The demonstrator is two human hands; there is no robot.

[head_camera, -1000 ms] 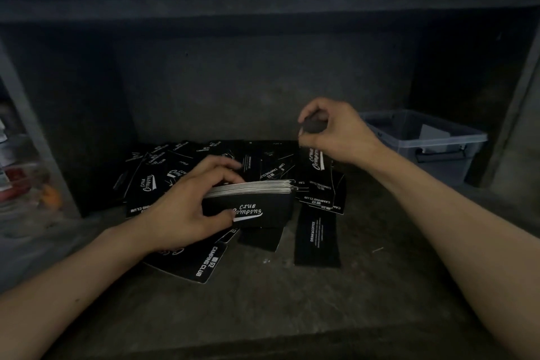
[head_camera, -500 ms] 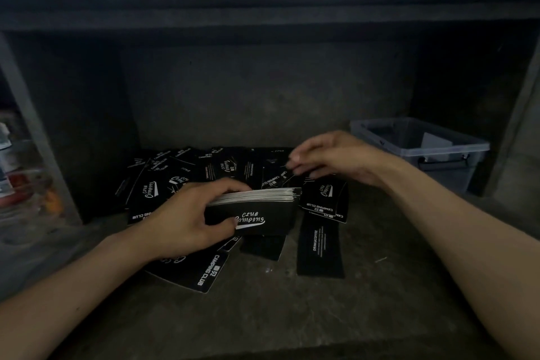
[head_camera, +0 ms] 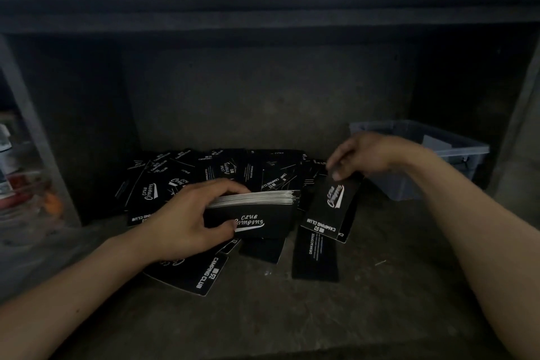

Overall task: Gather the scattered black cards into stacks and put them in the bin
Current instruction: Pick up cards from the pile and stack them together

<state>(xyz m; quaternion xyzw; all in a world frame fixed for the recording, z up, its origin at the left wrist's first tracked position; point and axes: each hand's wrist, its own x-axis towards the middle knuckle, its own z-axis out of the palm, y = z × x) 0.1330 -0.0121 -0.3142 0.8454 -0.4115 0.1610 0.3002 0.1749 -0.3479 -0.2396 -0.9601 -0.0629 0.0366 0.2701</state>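
Several black cards [head_camera: 222,169] with white "Camping Club" print lie scattered at the back of a dark concrete shelf. My left hand [head_camera: 187,219] grips a thick stack of cards [head_camera: 257,210] on its edge, thumb in front and fingers over the top. Just right of the stack, my right hand [head_camera: 365,155] pinches the top end of one black card [head_camera: 333,207], lifting it from the pile. Another card [head_camera: 317,257] lies flat in front, and a larger one [head_camera: 201,275] sits under my left wrist. The grey plastic bin [head_camera: 455,149] stands at the right behind my right hand.
The shelf floor [head_camera: 292,316] in front of the cards is bare concrete. A grey upright post [head_camera: 32,131] stands at the left, with blurred clutter [head_camera: 17,184] beyond it. The alcove's back wall [head_camera: 263,102] is close behind the cards.
My right hand came down from above the pile, reached into the cards, then took hold of one card and drew it to the right. The left hand kept holding the stack.
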